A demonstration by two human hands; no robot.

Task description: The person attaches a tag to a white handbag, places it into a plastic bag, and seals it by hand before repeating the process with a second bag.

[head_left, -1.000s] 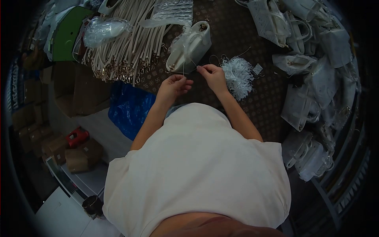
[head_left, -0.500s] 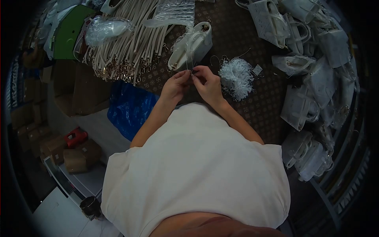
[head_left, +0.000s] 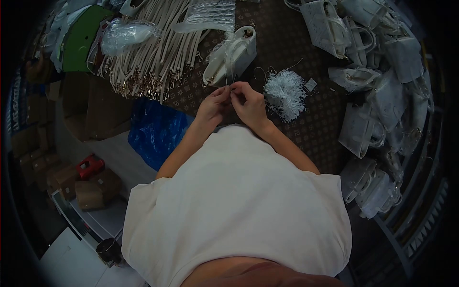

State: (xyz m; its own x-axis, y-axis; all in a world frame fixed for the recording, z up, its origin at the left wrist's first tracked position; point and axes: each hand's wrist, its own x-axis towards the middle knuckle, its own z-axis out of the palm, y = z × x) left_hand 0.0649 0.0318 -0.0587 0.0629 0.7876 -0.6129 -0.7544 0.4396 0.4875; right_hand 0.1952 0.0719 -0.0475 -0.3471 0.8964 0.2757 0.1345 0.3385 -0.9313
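a smooth, off-white bag (head_left: 245, 53) with a curved handle sits on the brown, patterned bench (head_left: 315, 126), near a shaggy tuft of white strings (head_left: 285, 93). it lies just beyond the left hand (head_left: 213, 105) and right hand (head_left: 249, 105), whose fingertips pinch close together on a thin cord (head_left: 233, 78) reaching the bag.

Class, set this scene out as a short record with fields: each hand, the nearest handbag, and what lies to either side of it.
Left hand: fingertips pinched at thin string
Right hand: fingertips pinched close beside the left's
String: runs from the fingertips to the handbag's handles
Handbag: white, on a brown patterned surface, just beyond the hands
To its left: pale straps with metal clips
To its right: white string bundle; farther right, white bags, several in clear plastic
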